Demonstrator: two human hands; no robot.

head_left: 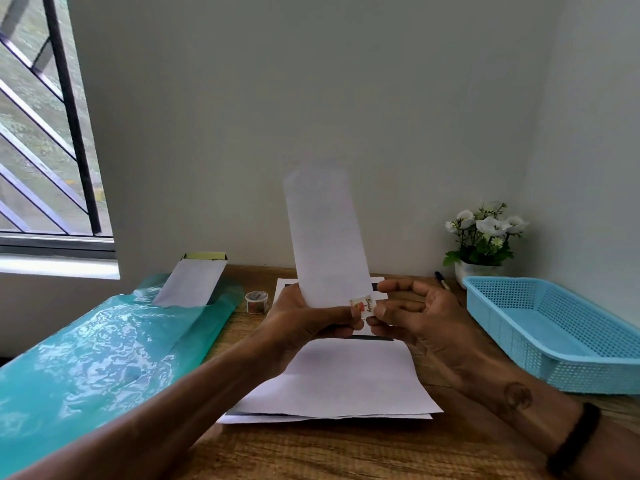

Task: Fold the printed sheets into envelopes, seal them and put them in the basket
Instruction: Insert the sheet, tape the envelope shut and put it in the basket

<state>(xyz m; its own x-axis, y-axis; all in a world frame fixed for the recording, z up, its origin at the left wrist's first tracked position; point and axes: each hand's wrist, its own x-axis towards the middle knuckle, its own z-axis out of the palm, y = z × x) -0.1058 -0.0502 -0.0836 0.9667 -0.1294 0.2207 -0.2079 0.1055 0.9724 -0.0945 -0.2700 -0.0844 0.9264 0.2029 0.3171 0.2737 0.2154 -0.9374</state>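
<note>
At three o'clock on the wooden desk sits a shallow, light-blue plastic basket, rectangular, its walls a fine lattice of small holes; I see nothing inside it. Just beyond it, at two o'clock, a small white pot holds white flowers and green leaves.

In front of me I hold up a folded envelope, a long, narrow strip of plain white paper standing nearly upright and blurred at its top. My left hand grips its lower end, fingers curled round the paper and thumb pressed across the front. My right hand pinches a small patterned piece of tape at the envelope's bottom corner between thumb and fingertips.

Under my hands, at six o'clock, lies a loose stack of white sheets, with dark printing showing at the edges. A small roll of patterned tape stands at eleven o'clock. Glossy, crinkled teal plastic sheeting covers something at nine o'clock, with another white sheet jutting from it.
</note>
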